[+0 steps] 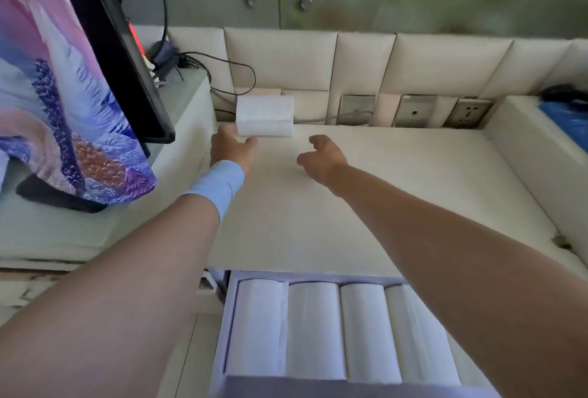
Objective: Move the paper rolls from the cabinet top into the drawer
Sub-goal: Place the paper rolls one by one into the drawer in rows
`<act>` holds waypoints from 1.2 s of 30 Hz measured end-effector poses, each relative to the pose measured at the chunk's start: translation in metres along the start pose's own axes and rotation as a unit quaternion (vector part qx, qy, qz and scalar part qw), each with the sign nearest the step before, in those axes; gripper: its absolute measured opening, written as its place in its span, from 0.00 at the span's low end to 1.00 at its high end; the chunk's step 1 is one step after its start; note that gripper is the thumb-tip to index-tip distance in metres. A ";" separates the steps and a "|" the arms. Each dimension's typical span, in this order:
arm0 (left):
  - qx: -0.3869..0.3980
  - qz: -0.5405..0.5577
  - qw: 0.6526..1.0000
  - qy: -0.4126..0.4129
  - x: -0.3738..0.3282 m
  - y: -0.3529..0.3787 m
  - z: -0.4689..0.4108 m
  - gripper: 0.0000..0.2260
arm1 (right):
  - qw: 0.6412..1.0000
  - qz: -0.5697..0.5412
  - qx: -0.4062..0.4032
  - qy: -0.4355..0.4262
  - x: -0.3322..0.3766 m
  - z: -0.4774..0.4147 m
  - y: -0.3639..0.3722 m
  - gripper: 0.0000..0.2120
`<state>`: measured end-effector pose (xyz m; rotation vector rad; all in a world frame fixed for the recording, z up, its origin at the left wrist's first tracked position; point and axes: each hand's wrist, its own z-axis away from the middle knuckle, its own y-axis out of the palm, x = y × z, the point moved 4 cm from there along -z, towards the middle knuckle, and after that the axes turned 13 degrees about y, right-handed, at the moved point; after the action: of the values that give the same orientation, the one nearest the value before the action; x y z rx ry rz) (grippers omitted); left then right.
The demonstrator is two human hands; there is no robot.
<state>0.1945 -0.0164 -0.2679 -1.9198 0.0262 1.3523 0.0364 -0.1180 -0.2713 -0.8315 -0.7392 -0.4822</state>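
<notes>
Step in hand: reach for the last paper roll (265,115) visible on the tabletop (381,181). 4 rolls in the drawer (337,330) already lie side by side in the open drawer (222,327), below both forearms.

Left hand (233,149): fingers (226,132) spread, thumb apart; fingertips touching or just short of the roll's lower left corner, cannot tell which. Nothing pinched yet. Pale blue wristband (219,184) on this wrist.

Right hand (321,155): fingers loosely curled and apart, empty, hovering over bare surface. The roll sits beyond and to the left of these fingers, near but clear of them.

Roll: white, soft-looking, squarish block shape with faint layered edges, lying against the padded back panel (280,60), beside a trailing black cable (241,79).

Materials: tabletop off-white, fine woven or embossed grain, matte. Back panel cushioned, stitched in sections. Drawer rolls smooth, cylindrical, pale.

Next move, judged: close the left fingers around the roll, the right possibly steadying its far end; light pressure, since the paper likely compresses. Then carry it back over the front edge and find room in a drawer row that appears nearly full.
</notes>
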 end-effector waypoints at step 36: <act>0.328 0.112 0.938 -0.024 -0.134 0.051 0.181 0.29 | 0.955 -0.270 0.009 0.125 -0.091 0.125 -0.106 0.47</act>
<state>-0.0286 0.0022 -0.2137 -1.3412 0.6131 1.3154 -0.1405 -0.0719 -0.2313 -0.5287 -0.7293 -1.0501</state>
